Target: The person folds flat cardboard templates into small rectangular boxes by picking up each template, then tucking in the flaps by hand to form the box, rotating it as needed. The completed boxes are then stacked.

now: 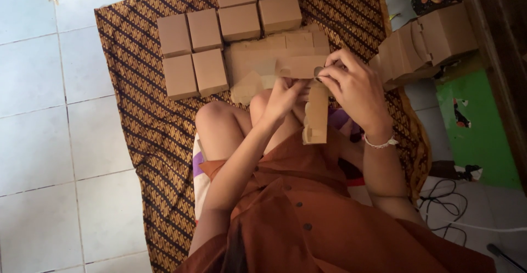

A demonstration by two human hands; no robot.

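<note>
L hand (282,98): fingers curling onto the left edge of a flat cardboard box blank (317,111), gripping it just above the knees.
R hand (354,86): closing over the blank's top end, thumb & fingers pinching the card; white bead bracelet (380,142) sitting on the wrist.
Box blank: hanging upright btwn both hands, lower end folding near the lap, over the rust-brown dress (307,207).
Flat blanks pile (274,59): lying on the patterned brown cloth (137,114), just beyond the hands.
Folded boxes (192,53): standing in rows on the cloth, left of & behind the pile.
More folded boxes (428,40): leaning together at right, off the cloth's edge.
Floor (44,114): white tiles; cables (450,207) trailing at lower right.
</note>
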